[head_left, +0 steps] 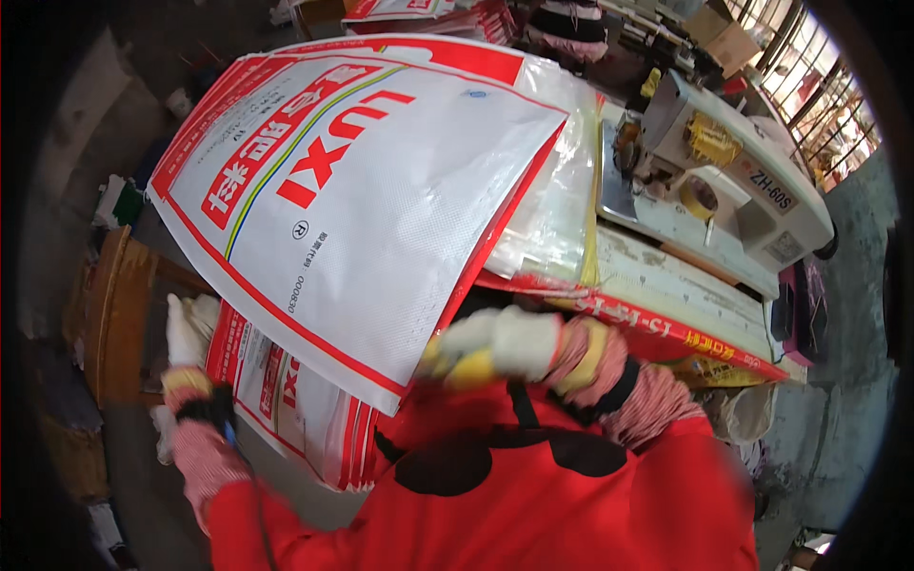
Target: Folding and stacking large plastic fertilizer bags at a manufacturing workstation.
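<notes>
Woven sack [381,209], white with red print, lifted above sewing table [685,276], not yet at sewing machine [724,171]. Right hand [505,347], gloved, pinches its lower edge; left hand [186,333] on sack stack [286,390], grip unclear.

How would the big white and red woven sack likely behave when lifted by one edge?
The woven sack is probably floppy: it curves and overhangs the sewing machine table. It looks empty and flat, so likely light for its size. Its glossy surface may slip against the gloved right hand near its lower corner.
</notes>
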